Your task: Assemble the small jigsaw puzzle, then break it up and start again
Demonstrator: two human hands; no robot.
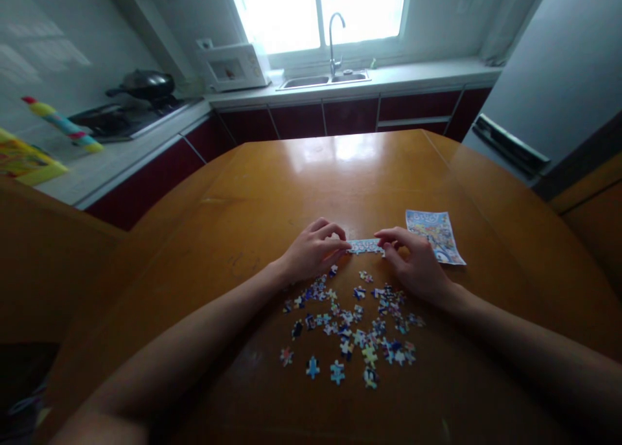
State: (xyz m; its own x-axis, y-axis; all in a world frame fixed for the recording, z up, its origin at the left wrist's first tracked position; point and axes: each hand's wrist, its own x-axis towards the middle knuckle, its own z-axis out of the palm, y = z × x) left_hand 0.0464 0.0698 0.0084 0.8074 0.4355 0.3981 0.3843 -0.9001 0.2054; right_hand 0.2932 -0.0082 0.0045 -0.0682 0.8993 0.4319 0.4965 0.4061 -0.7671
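A joined strip of jigsaw puzzle pieces [365, 245], pale blue with lettering, lies on the wooden table. My left hand [315, 251] pinches its left end between thumb and fingers. At the opposite end, my right hand [413, 257] has its thumb and fingertips closed on the strip's edge. Several loose puzzle pieces [358, 338] are scattered nearer to me, below both hands. A pair of pieces [366, 276] sits just under the strip. Beside my right hand is a printed picture sheet [444, 236], partly covered by that hand.
The brown wooden table [272, 192] reaches to the kitchen counter. On the counter stand a white microwave [233, 67], a sink with a tap [332, 46], and a stove with a black wok [146, 83]. A fridge [549, 76] is at right.
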